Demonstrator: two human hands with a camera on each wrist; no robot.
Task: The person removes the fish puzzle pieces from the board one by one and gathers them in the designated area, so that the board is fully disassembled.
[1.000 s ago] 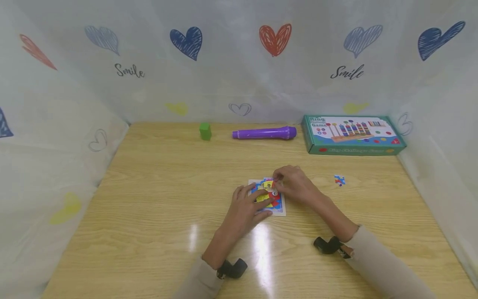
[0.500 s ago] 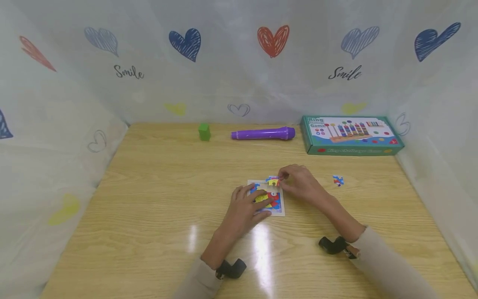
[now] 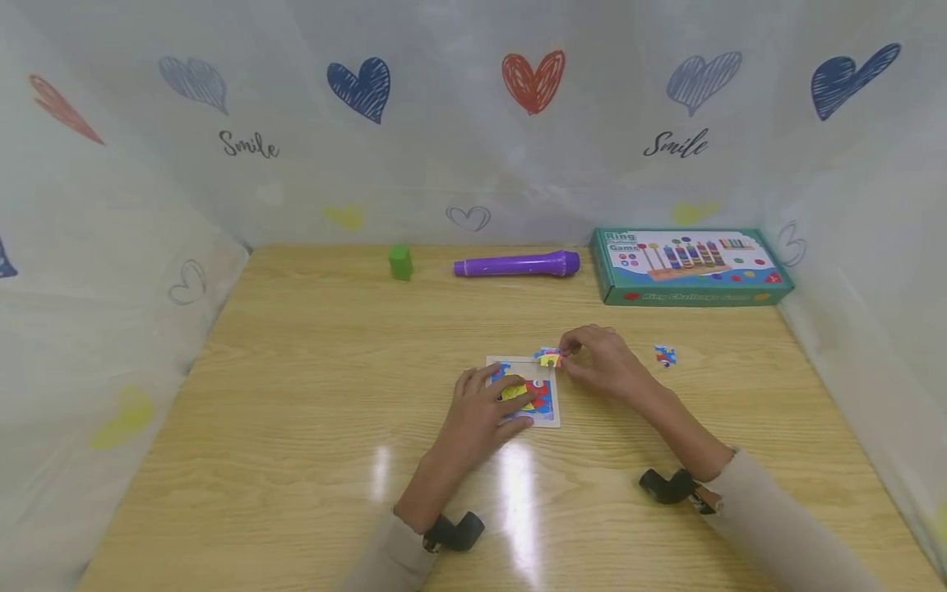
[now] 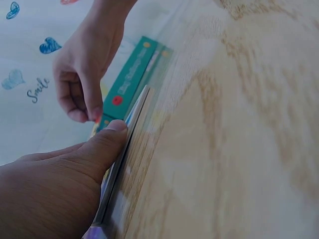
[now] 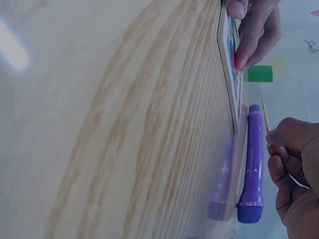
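A framed puzzle board (image 3: 558, 411) lies on the table, its picture in blue, yellow and red, with bare wood showing at its upper right. My left hand (image 3: 477, 415) rests over it with fingers spread; the left wrist view shows the thumb (image 4: 107, 144) on the board's edge. Between thumb and fingertips my right hand (image 3: 610, 362) pinches a puzzle piece (image 3: 548, 358) at the board's upper right corner. Edge-on in the right wrist view, that piece (image 5: 265, 115) is held up off the table. Another loose piece (image 3: 665, 355) lies to the right.
At the back of the table stand a green block (image 3: 400, 263), a purple microphone-shaped object (image 3: 516, 265) and a green Ring Challenge Game box (image 3: 695, 267). A pale sheet with printed hearts (image 3: 533, 80) hangs behind the table and along its sides.
My right hand has moved right with the pinched piece, away from the board's middle, uncovering bare wood in its upper part. My left hand has stayed on the board.
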